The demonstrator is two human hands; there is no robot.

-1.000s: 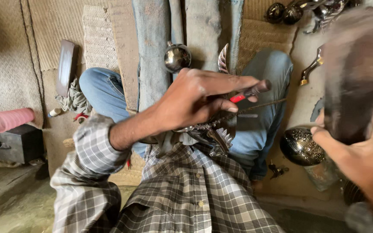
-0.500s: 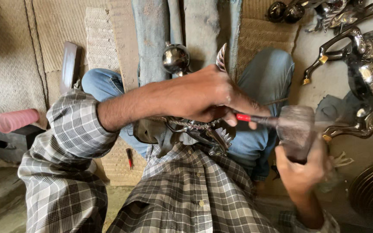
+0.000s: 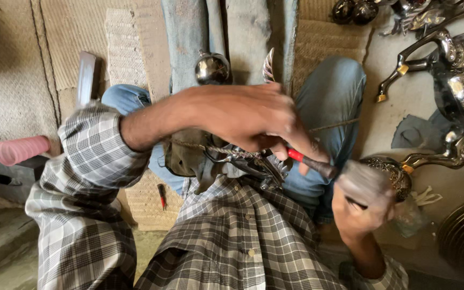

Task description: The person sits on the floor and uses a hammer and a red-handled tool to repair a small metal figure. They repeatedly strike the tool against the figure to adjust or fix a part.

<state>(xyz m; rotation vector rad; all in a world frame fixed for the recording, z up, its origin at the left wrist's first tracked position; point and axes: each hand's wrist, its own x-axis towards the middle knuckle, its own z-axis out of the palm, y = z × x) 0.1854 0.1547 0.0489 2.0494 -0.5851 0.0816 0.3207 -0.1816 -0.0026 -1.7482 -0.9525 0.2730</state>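
Your left hand (image 3: 248,121) is stretched across your lap, pinching a red-handled tool (image 3: 310,161) whose dark tip points at the piece in your right hand (image 3: 358,212). That piece (image 3: 363,182) is blurry, looks like a small grey metal cup, hard to say for sure. Under your left hand there's a tangle of metal parts (image 3: 253,161) on your lap. A shiny round knob (image 3: 212,68) sits between your knees. Off to the right, ornate silver teapots (image 3: 457,91) stand on the floor, and a pink roll (image 3: 21,149) lies far left on a dark block (image 3: 1,172).
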